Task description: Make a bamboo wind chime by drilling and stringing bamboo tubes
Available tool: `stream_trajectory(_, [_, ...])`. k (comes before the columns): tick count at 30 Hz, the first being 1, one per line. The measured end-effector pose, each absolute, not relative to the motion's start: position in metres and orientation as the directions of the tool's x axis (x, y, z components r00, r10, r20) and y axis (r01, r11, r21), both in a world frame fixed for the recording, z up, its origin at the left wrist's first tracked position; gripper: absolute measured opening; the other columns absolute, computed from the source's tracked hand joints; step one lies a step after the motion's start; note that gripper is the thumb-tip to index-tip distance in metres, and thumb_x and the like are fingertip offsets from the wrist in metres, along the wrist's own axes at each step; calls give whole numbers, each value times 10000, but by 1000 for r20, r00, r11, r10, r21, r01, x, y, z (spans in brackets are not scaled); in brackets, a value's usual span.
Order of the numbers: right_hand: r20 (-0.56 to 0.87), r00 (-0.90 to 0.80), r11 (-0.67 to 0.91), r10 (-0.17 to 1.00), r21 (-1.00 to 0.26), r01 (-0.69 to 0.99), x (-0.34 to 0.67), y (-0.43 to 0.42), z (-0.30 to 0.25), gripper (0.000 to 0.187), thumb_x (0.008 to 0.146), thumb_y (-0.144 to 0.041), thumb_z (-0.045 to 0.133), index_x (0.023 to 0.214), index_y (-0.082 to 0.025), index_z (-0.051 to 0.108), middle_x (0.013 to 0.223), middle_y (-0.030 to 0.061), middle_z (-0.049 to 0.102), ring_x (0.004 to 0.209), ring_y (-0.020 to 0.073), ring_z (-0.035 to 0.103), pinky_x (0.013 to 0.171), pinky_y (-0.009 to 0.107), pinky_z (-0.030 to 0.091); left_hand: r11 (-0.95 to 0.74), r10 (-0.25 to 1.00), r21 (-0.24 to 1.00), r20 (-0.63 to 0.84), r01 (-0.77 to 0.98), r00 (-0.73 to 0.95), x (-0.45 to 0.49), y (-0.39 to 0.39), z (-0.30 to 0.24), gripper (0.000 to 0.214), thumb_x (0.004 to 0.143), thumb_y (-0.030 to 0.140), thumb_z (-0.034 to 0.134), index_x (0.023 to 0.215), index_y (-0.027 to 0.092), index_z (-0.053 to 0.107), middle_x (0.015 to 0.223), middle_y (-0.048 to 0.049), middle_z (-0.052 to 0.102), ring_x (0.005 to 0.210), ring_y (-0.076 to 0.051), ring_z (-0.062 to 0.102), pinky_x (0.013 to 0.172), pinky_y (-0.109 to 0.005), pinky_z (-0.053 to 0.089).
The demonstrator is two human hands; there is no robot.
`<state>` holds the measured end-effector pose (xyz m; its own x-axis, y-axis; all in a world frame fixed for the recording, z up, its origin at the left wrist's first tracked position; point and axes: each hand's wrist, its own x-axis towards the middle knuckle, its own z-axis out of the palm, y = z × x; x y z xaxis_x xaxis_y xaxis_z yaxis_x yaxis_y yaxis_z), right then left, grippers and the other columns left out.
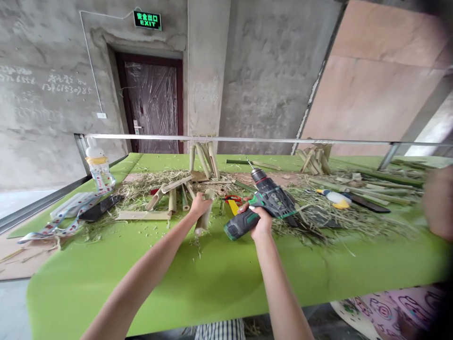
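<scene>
Head view: a cordless drill [264, 203], dark grey with green trim, sits in the right hand [261, 223], its bit tilted up toward the far side of the table. The right fingers [247, 207] are curled tight around the grip, with the battery base sticking out to the left. Just beside it, the left hand [200, 205] has its fingers together, clamped on a short bamboo tube [201, 225] that tilts with its lower end near the tabletop; the two hands are close but apart.

Both are over a green-covered table [141, 293] strewn with dry bamboo shavings [141, 193]. Red-handled scissors [232, 199] lie just past the tube, and joined bamboo pieces [170, 186] lie to the left. Bamboo stands [204, 158] rise at the far edge, behind a metal rail [247, 140]. A dark-bladed knife [370, 204] lies to the right, near another person's arm [439, 203] — that arm enters from the right edge.
</scene>
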<state>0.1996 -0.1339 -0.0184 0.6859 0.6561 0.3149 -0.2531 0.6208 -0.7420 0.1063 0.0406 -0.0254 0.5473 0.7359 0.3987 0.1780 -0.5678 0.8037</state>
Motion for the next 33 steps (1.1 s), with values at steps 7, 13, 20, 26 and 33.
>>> stream_trajectory(7, [313,633,570,708,-783,-251,196,-141,-16,259,513,-309,477,732,-205,570,462,-4,519,612,253,589,641,433,463,-628,763,614,366,478,533,100,49,-10,246,710,298,583,902,156,642,1044,-199,577,812,-300,610,623,-438,493])
stream_trajectory(13, [341,596,565,727,-791,-236,197,-142,-18,281,531,-314,463,758,-199,583,483,14,523,669,263,591,650,424,455,-506,826,266,423,820,373,50,123,13,381,693,173,555,1067,162,626,1206,-201,509,1143,-370,456,897,-510,381])
stream_trajectory(20, [333,617,545,713,-817,-187,198,-144,-19,308,509,-339,463,763,-206,576,579,38,588,689,264,588,662,426,445,-396,877,295,403,870,262,27,153,17,311,793,226,407,920,152,682,948,-174,656,966,-316,583,789,-408,437])
stream_trajectory(26, [318,596,568,738,-770,-292,202,-146,-23,288,514,-300,485,770,-206,578,496,6,535,709,267,598,678,422,449,-266,911,360,396,894,111,-8,174,30,374,841,241,358,1076,142,631,1061,-153,642,968,-276,592,739,-341,452])
stream_trajectory(33, [296,640,578,709,-764,-287,200,-143,-23,259,534,-271,507,777,-208,573,480,1,523,715,270,606,688,430,462,-337,900,340,390,878,195,-35,166,49,364,772,247,474,1088,142,621,1072,-118,646,993,-258,583,778,-297,449])
